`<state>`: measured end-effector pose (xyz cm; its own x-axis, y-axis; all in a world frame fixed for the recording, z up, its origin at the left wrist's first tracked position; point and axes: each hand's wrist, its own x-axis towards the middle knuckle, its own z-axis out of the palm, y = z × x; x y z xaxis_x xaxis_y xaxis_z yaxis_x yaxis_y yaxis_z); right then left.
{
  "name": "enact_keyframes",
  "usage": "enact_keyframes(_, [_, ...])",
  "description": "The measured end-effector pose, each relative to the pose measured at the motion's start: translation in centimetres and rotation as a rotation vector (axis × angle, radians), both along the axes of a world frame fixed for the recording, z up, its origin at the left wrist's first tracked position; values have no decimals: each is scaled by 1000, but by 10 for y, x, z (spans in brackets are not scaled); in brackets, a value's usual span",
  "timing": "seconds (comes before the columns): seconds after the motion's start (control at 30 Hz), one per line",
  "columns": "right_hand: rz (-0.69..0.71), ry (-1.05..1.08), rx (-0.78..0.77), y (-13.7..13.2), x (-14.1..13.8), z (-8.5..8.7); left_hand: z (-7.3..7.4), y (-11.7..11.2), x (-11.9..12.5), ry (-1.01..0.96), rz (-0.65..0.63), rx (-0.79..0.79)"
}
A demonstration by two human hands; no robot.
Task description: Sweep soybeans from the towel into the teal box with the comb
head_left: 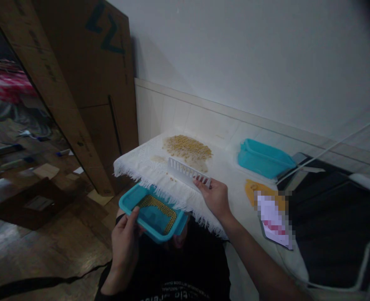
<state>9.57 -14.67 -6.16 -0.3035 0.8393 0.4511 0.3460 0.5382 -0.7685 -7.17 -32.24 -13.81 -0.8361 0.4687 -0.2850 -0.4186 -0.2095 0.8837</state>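
My left hand (125, 240) grips the near left rim of a shallow turquoise plastic tray (169, 237), held at the front edge of the table. Yellow soybeans (160, 205) lie inside it, mostly along the far and right sides. My right hand (215, 196) is closed on one end of a white toothed plastic strip (183, 172), which stands on edge on a fringed white cloth (134, 161). Beyond the strip a loose spread of soybeans (189, 146) covers part of the cloth. A few single beans lie between strip and fringe.
A second turquoise tray (263, 159) stands at the back right by the wall. Near it are a yellow item (250, 188), a phone-like slab (276, 234) with a blurred-out screen, a black surface (338, 217) and white cables. A tall cardboard box (103, 83) rises at left.
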Motion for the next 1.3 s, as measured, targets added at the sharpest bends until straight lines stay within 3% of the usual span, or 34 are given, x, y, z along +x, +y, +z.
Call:
enact_keyframes(0.27, [36,49,-43,0,-14,-4,-2,0,2,-34,-57,8])
enact_keyframes(0.6, [178,27,-111,-33,6,0,-3,-1,4,-33,-55,56])
enact_keyframes(0.73, [33,78,-72,-25,12,3,-3,0,6,-37,-65,47])
enact_keyframes(0.83, [-170,44,28,2,19,5,-6,0,7,-12,-73,36])
enact_keyframes(0.9, [-231,12,73,21,23,4,-9,0,8,6,-79,34])
enact_keyframes(1.03, [-231,-35,96,39,25,-1,-11,1,8,4,-88,31])
enact_keyframes(1.3, [-206,-63,72,31,23,-3,-4,3,11,-12,-69,46])
